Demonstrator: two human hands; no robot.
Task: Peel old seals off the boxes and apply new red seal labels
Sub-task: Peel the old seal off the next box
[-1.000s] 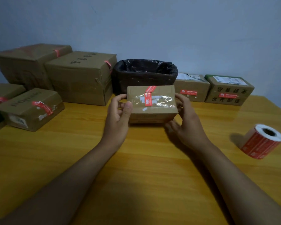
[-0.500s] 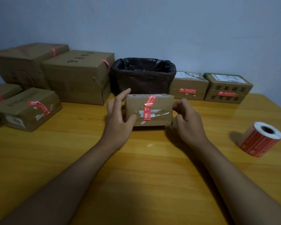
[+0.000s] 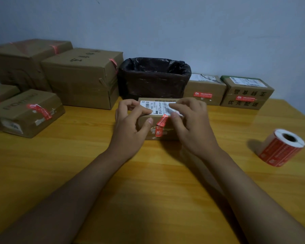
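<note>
A small brown box (image 3: 168, 135) stands on the wooden table (image 3: 148, 182) in the middle, a white shipping label (image 3: 157, 106) on its top. An old red seal (image 3: 161, 125) runs over its top front edge and down the front face. My left hand (image 3: 130, 125) grips the box's left end, thumb on the front face and forefinger on top. My right hand (image 3: 192, 124) covers the right end, and its thumb and forefinger pinch together at the seal's upper end. The roll of red seal labels (image 3: 282, 147) lies on its side at the right.
A bin lined with a black bag (image 3: 153, 78) stands behind the small box. Two large boxes (image 3: 81, 80) and two flatter ones (image 3: 26, 113) fill the left. Two small boxes with red seals (image 3: 204, 92) (image 3: 246, 95) sit at the back right.
The small box was tipped and set down on the table, so the face with the shipping label now points up. My right hand moved from the box's side to the seal's top end.
</note>
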